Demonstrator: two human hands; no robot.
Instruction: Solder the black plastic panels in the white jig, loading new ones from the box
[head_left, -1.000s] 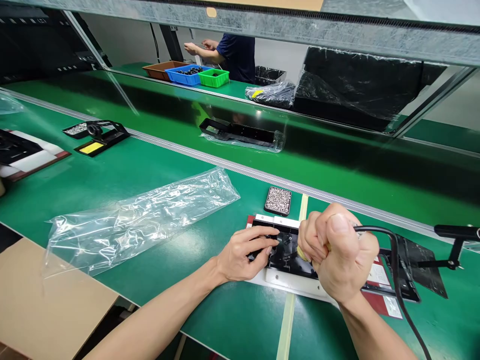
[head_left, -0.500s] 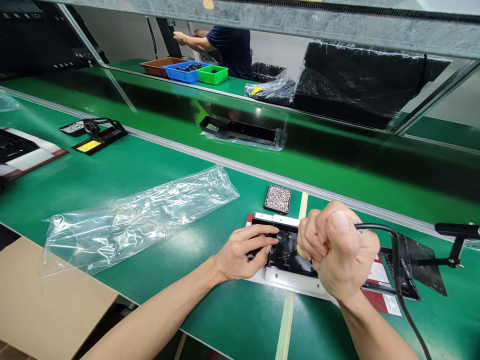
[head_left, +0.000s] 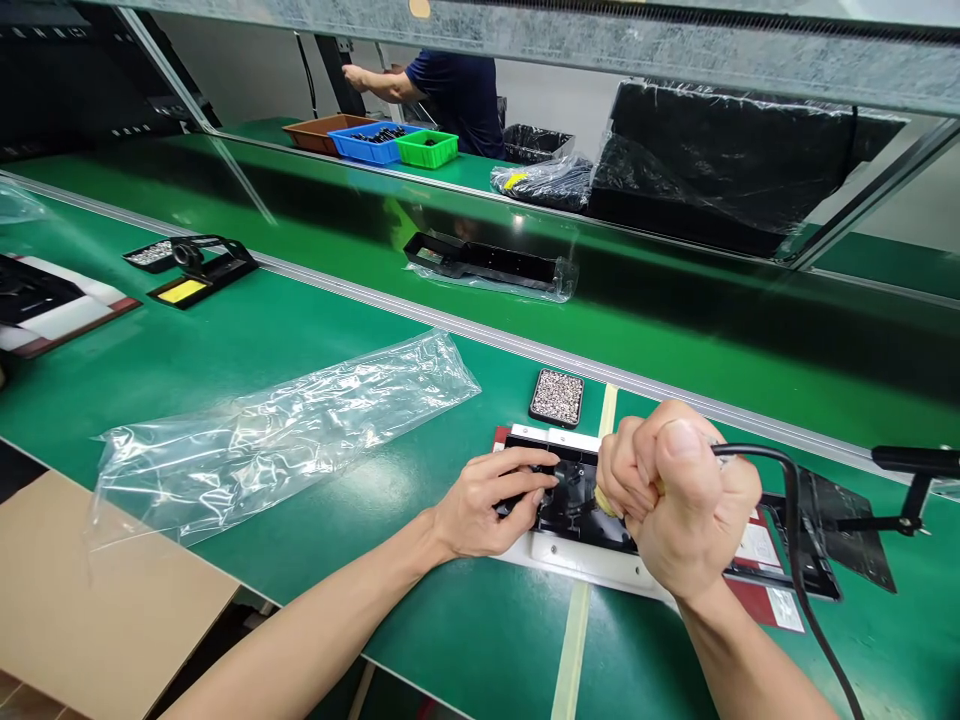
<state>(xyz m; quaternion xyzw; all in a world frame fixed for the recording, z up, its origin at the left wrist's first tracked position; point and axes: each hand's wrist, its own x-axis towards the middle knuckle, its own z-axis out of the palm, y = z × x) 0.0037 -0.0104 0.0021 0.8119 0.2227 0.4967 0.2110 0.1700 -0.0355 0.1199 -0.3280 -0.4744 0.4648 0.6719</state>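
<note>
1. the black part (head_left: 555, 518) lies in a white holder (head_left: 589, 556) on the green desk (head_left: 450, 625), between the back rail and the front edge. the holder's raised sides are along it, maybe so it can't slide.
2. the left hand (head_left: 487, 508) rests on the left end of the black part. its fingers are bent, with the tips close together. it looks like they press down to hold things steady, but i cannot tell if they pinch something small.
3. the right hand (head_left: 679, 500) makes a tight fist. its grip is pressed around a tool with a yellowish piece (head_left: 604, 504) near the black part. the fist hides most of it. such a firm hold probably helps to aim it.
4. a black cord (head_left: 793, 555) comes out of the fist's top and bends down to the right, so it is off the black part.
5. a small tray (head_left: 555, 423) of shiny bits sits behind the holder, by the desk's back edge, perhaps to be easy to reach.
6. a clear bag (head_left: 300, 440) lies flat to the left. one end pokes over the desk's front edge.
</note>
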